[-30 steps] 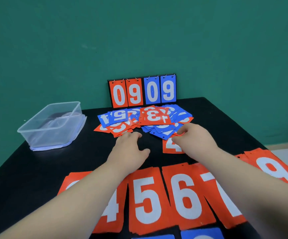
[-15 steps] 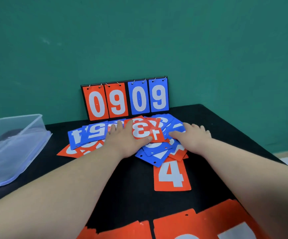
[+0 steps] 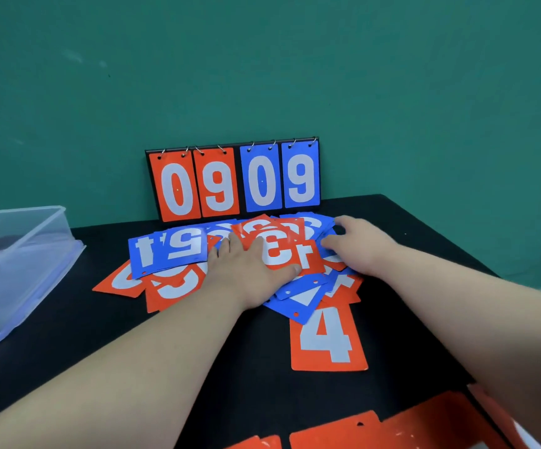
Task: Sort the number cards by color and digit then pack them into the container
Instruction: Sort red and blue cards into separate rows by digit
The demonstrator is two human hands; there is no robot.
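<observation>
A loose pile of red and blue number cards (image 3: 172, 254) lies on the black table in front of the scoreboard. My left hand (image 3: 249, 270) rests flat on the middle of the pile, its thumb on a red 3 card (image 3: 282, 254). My right hand (image 3: 360, 247) lies with straight fingers on the pile's right side. A single red 4 card (image 3: 327, 338) lies nearer to me, partly under a blue card (image 3: 298, 299). The clear plastic container (image 3: 13, 267) stands at the far left.
A flip scoreboard (image 3: 233, 179) showing 09 in red and 09 in blue leans against the green wall. Several red cards (image 3: 376, 432) lie in a row at the near table edge. The black table (image 3: 101, 335) shows bare between container and pile.
Both hands have reached forward from the near cards onto the pile. The view has moved closer to the pile, so the sorted red row has dropped to the bottom edge.
</observation>
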